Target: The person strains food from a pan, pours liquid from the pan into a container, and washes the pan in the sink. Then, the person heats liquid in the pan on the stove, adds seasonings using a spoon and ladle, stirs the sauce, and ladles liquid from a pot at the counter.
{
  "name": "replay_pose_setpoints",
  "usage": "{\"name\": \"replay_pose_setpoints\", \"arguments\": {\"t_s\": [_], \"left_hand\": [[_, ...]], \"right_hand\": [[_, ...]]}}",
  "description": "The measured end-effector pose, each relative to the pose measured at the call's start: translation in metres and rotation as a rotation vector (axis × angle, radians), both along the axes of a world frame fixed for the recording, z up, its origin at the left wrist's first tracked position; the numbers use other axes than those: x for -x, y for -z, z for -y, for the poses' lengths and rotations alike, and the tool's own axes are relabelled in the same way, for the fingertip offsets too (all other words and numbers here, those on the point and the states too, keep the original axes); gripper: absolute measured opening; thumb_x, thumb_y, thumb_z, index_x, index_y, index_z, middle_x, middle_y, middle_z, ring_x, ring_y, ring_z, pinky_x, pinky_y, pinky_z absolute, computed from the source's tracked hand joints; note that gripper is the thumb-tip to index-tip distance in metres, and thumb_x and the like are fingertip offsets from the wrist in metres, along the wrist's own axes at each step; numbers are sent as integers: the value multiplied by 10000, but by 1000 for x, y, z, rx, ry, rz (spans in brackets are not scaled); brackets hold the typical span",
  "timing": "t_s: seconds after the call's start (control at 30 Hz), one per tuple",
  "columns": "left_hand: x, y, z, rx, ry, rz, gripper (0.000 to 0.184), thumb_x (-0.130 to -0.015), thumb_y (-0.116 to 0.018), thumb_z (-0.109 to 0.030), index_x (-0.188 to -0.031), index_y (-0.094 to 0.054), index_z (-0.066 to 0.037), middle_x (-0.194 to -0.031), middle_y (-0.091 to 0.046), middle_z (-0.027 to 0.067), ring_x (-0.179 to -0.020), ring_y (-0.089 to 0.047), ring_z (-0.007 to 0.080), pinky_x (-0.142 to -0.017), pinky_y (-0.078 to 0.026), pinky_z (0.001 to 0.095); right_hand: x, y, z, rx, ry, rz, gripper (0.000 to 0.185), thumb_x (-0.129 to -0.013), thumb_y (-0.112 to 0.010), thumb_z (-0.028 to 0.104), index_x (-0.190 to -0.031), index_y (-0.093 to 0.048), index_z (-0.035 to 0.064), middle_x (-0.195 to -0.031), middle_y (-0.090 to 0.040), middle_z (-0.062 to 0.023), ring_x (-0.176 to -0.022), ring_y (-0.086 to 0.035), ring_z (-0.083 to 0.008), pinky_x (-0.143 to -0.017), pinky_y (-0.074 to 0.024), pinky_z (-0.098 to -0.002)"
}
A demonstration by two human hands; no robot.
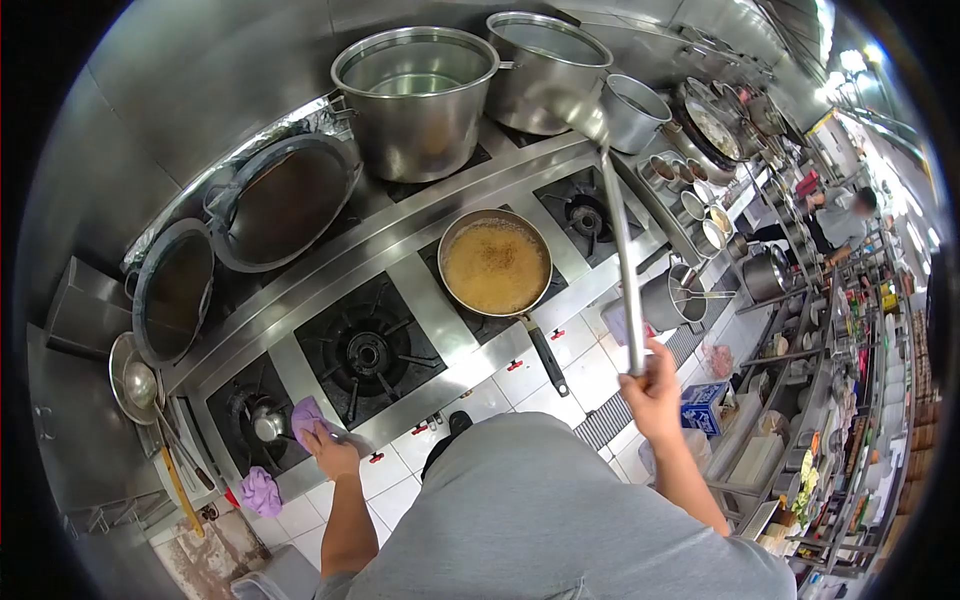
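Observation:
My right hand (655, 395) is wrapped round the end of a long-handled metal ladle (624, 255). The ladle's bowl, smeared by motion, is up by the rear pots. On the left, my left hand (331, 449) grips a purple cloth (307, 418) beside a small metal pot (266, 421) on the leftmost burner. Whether the cloth is around that pot's handle, I cannot tell. Between my hands, a frying pan (494, 262) with bubbling yellow-brown liquid sits on a burner, its black handle towards me.
Two tall stockpots (415, 130) and a smaller pot (635, 110) line the back. Wide dark pans (285, 200) stand at back left. A bare burner (368, 350) lies left of the frying pan. Crowded shelves run along the right, where another person (845, 222) stands further off.

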State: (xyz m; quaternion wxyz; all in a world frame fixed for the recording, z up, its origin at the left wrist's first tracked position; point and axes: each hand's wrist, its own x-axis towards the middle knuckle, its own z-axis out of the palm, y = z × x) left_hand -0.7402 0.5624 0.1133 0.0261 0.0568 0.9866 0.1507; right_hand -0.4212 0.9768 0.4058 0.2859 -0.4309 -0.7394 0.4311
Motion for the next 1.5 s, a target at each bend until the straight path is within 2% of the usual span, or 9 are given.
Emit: {"name": "replay_pose_setpoints", "arguments": {"t_s": [0.07,0.13,0.3,0.6,0.73,0.83,1.07,1.23,1.5], "left_hand": [[-1,1,-1,-22,-16,-13,733,-757,-585,-14,-1474,-435,-54,-1586,-251,289,-1467,-256,455,-1188,-301,464],[-1,8,5,-16,9,-42,732,-756,-583,-11,-1472,-437,-48,-1581,-259,292,-1467,-258,452,-1195,-283,463],[-3,6,-2,10,9,-28,740,-756,-577,-4,-1480,-425,-27,-1577,-262,304,-1470,-254,444,-1209,-247,461],[7,24,-2,134,-24,-43,708,-821,-570,-51,-1508,-404,-95,-1599,-244,279,-1481,-252,430,-1170,-298,512],[-12,-1,-28,234,-158,19,729,-825,-584,-125,-1526,-386,-158,-1608,-246,254,-1477,-252,441,-1153,-302,556],[-37,-2,-48,248,-240,-4,750,-824,-595,-154,-1536,-357,-149,-1615,-225,258,-1482,-244,443,-1158,-286,570],[-139,-20,-91,258,-181,9,788,-779,-661,-140,-1515,-382,-103,-1623,-173,278,-1478,-238,462,-1154,-288,566],[-208,-45,-130,242,-181,134,753,-777,-639,-114,-1491,-405,-62,-1599,-187,316,-1476,-246,446,-1162,-308,506],[-281,-92,-157,314,-248,356,774,-755,-641,-113,-1488,-404,-39,-1589,-191,334,-1457,-275,462,-1186,-296,444]], "right_hand": [[-7,62,-15,138,32,450,387,-873,-729,205,-1171,-594,0,-737,-628,-120,-680,-604,-167,-618,-475,-353],[-10,103,-12,328,-60,377,301,-882,-723,258,-900,-655,-35,-706,-638,-162,-656,-596,-224,-652,-492,-373],[-23,141,11,167,65,681,350,-893,-697,362,-969,-655,23,-835,-686,-263,-823,-671,-445,-746,-521,-511],[-77,156,-28,333,135,514,361,-879,-732,363,-898,-669,8,-796,-683,-233,-775,-671,-404,-725,-517,-469],[-124,187,-57,353,265,400,300,-879,-754,283,-890,-673,-6,-644,-616,-75,-554,-564,-156,-537,-465,-366],[-165,213,-88,574,464,249,250,-866,-753,228,-841,-645,4,-597,-534,-31,-447,-464,-130,-401,-357,-324],[-271,284,-207,581,720,276,203,-842,-688,179,-825,-601,-4,-589,-511,-42,-423,-464,-149,-382,-365,-333],[-305,282,-317,296,655,789,388,-806,-572,261,-1014,-657,-56,-979,-692,-308,-933,-694,-428,-836,-537,-473],[-318,286,-450,381,531,956,310,-855,-560,162,-1129,-645,46,-1099,-698,-243,-1066,-667,-399,-921,-522,-471]]}}
